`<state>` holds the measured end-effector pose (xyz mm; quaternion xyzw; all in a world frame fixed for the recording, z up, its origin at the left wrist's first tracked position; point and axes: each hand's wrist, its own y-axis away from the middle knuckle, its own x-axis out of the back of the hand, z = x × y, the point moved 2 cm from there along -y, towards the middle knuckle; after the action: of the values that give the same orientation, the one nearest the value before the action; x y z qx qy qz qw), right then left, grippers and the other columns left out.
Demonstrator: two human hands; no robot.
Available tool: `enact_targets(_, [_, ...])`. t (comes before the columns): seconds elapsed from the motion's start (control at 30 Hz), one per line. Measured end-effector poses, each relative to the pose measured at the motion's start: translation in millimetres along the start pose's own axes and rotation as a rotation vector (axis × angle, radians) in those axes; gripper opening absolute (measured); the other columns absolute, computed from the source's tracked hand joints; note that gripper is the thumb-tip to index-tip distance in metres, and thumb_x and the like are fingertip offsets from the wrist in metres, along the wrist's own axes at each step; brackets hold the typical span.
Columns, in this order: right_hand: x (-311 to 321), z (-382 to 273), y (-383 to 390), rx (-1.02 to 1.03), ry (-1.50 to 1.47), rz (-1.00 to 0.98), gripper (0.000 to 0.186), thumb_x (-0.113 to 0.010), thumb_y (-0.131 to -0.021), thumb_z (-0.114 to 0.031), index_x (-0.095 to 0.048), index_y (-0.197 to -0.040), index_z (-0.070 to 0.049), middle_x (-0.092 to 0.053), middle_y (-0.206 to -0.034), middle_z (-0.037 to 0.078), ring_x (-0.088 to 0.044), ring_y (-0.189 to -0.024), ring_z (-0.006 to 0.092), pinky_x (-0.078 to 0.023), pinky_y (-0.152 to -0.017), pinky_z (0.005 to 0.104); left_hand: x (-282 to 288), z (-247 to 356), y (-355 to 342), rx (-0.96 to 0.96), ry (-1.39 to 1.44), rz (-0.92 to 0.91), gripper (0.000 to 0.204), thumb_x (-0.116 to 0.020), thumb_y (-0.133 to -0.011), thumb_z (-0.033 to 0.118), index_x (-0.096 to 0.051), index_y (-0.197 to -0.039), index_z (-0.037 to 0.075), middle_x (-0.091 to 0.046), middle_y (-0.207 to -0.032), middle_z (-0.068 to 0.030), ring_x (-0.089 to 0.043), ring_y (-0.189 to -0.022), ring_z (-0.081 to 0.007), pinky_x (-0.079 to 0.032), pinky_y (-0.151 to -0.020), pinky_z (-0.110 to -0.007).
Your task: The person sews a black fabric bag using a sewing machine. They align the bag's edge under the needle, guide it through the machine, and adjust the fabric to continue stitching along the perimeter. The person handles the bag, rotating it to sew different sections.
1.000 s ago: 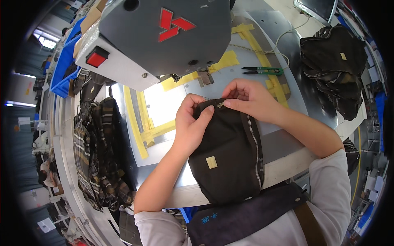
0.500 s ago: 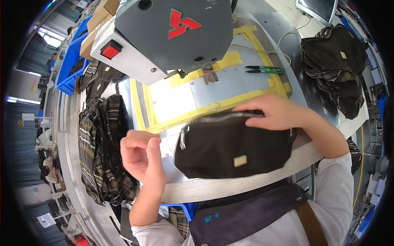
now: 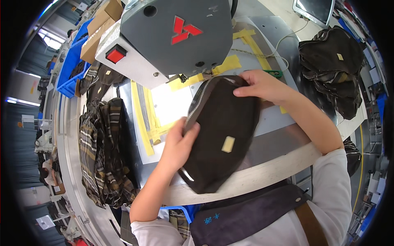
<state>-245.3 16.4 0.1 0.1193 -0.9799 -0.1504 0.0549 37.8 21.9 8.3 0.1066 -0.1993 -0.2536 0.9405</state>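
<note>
Between my two hands is a black zippered pouch [image 3: 225,127], tilted so that its zipper edge slants along the left side. A small cream label shows on its front. My left hand [image 3: 179,141] grips the zipper edge, thumb on the front face. At the upper right corner, my right hand [image 3: 258,88] pinches the fabric with its thumb in front and fingers behind. The pouch hangs over the taped work plate, just below the grey sewing machine head [image 3: 176,37], and hides part of the plate.
Plaid fabric pieces [image 3: 102,151] lie in a pile at the left. More black pouches [image 3: 332,65] are heaped at the right. Green-handled thread snips [image 3: 273,74] lie partly behind my right hand. Blue bins [image 3: 72,78] and cardboard boxes [image 3: 100,37] stand at the far left.
My left hand, open and apart before, now grips the pouch. The pouch has turned from lying sideways to a steep slant, and my right hand has moved up with its corner.
</note>
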Motion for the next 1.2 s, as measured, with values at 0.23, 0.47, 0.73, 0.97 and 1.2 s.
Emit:
enact_targets(0.23, [-18.7,-22.5,-9.2,0.489,0.633,0.054,0.038,-0.073,-0.077,-0.024,-0.064,-0.104,0.003,-0.066,-0.097,0.018,-0.062,-0.093,0.0326,-0.048,-0.083,0.0373,-5.1,25.6,-33.5,-0.235,-0.106,-0.106,0.048,-0.068,-0.088,0.022,-0.052,-0.127,-0.002,-0.065,-0.099,-0.014,-0.063,-0.091,-0.0239,-0.05,-0.082,-0.033])
enact_targets(0.47, [-42.8,-16.2,1.6,0.576,0.611,0.231,0.021,-0.067,-0.083,-0.017,-0.062,-0.099,-0.003,-0.064,-0.098,0.015,-0.061,-0.094,0.032,-0.048,-0.08,0.039,-17.5,27.5,-60.5,-0.524,-0.376,0.057,0.016,-0.071,-0.081,0.008,-0.062,-0.092,0.003,-0.059,-0.089,-0.0113,-0.061,-0.077,-0.0304,-0.05,-0.067,-0.036])
enact_targets(0.73, [-37.4,-10.0,-5.6,0.212,0.017,0.078,0.015,-0.062,-0.093,-0.013,-0.062,-0.102,-0.001,-0.064,-0.095,0.003,-0.058,-0.089,0.0091,-0.047,-0.08,0.0257,-29.2,26.9,-46.6,-0.93,-0.517,0.247,0.021,-0.073,-0.076,0.002,-0.061,-0.093,0.005,-0.057,-0.089,-0.0076,-0.061,-0.073,-0.0258,-0.05,-0.06,-0.033])
enact_targets(0.97, [-40.4,-4.1,-11.6,0.262,-0.01,0.037,0.014,-0.064,-0.092,-0.01,-0.062,-0.101,-0.001,-0.062,-0.096,0.002,-0.057,-0.09,0.0084,-0.047,-0.082,0.0252,-26.6,19.5,-49.4,-0.467,0.063,0.081,0.008,-0.066,-0.088,0.009,-0.064,-0.092,0.002,-0.061,-0.075,-0.0036,-0.058,-0.065,-0.0108,-0.047,-0.06,-0.023])
enact_targets(1.2, [-43.4,-2.5,-11.3,0.298,-0.008,0.002,0.012,-0.063,-0.092,-0.01,-0.061,-0.101,-0.002,-0.061,-0.098,0.002,-0.057,-0.091,0.0083,-0.047,-0.083,0.0249,-19.1,18.8,-57.1,-0.201,0.128,-0.064,0.011,-0.067,-0.09,0.009,-0.066,-0.096,0.001,-0.062,-0.075,0.0012,-0.054,-0.068,-0.004,-0.046,-0.063,-0.02])
